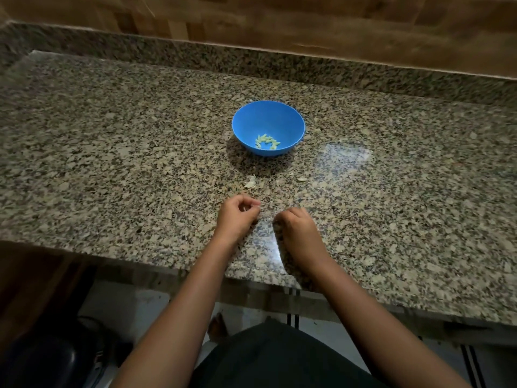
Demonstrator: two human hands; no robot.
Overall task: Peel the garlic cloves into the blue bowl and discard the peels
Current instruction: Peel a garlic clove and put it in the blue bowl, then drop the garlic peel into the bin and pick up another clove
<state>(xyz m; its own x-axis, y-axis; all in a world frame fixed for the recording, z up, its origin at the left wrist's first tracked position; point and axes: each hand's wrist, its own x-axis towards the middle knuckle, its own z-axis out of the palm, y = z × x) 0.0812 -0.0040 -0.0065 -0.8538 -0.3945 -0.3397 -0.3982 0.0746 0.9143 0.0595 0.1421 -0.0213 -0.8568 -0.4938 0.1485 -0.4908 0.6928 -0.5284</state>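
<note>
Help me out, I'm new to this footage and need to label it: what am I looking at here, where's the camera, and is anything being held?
There is no machine: a person's bare hands, filmed by a camera worn on the head and looking down. On the granite counter stands a blue bowl with peeled garlic cloves inside. Two pale scraps, likely peels, lie nearer the person. The left hand seems to pinch something small; the right hand is curled, its contents hidden.
</note>
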